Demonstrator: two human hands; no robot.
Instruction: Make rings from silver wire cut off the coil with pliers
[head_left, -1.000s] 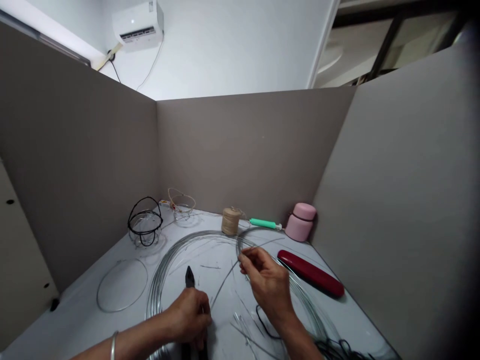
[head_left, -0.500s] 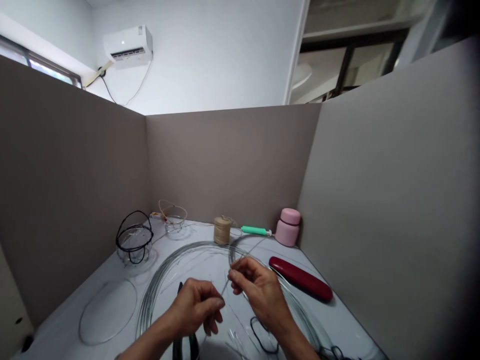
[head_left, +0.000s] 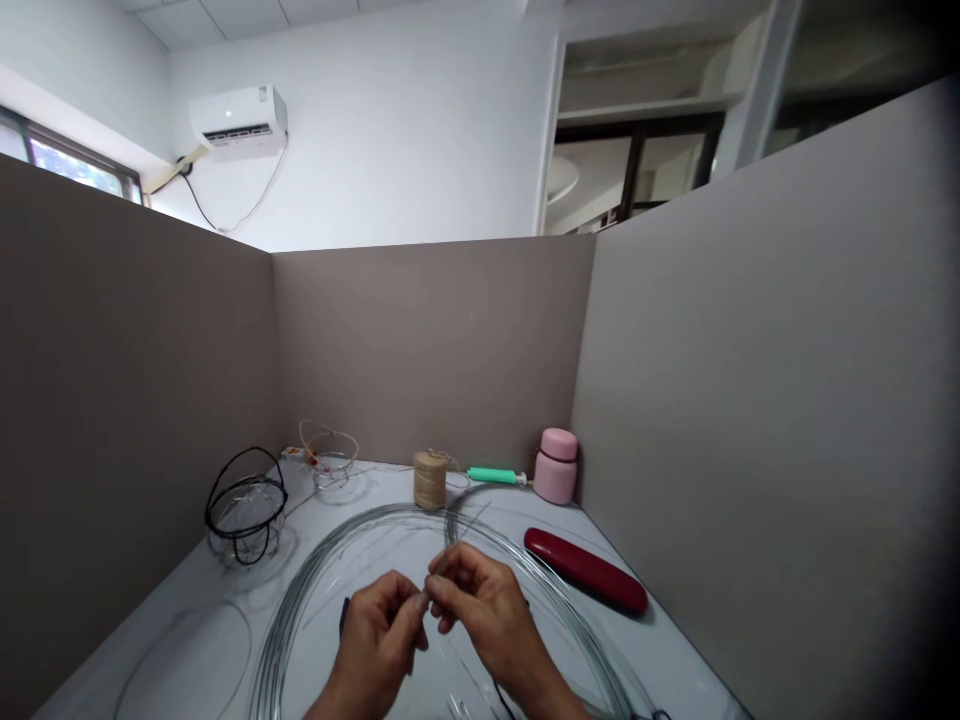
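Observation:
My left hand (head_left: 377, 638) is closed, thumb and fingers pinched on a thin metal wire. Close beside it, my right hand (head_left: 486, 622) pinches the same wire, and the two sets of fingertips nearly meet. A thin wire end (head_left: 474, 518) shows above my right hand; most of the held length is hidden by the fingers. Both hands are over a large coil of silvery wire (head_left: 289, 600) lying on the white table. Behind my left hand, a dark tool handle (head_left: 344, 612) is mostly covered. Several short wire pieces (head_left: 459, 705) lie below the hands.
A twine spool (head_left: 430, 482), a green tube (head_left: 492, 475) and a pink jar (head_left: 556, 468) stand or lie at the back. On the right is a red case (head_left: 585, 570). Wire baskets, one with black wrapping (head_left: 246, 500), stand left. Grey partitions (head_left: 427, 350) enclose the table.
My hands have drawn closer together, so the stretch of wire between them is now mostly hidden. The view has tilted upward and shifted right.

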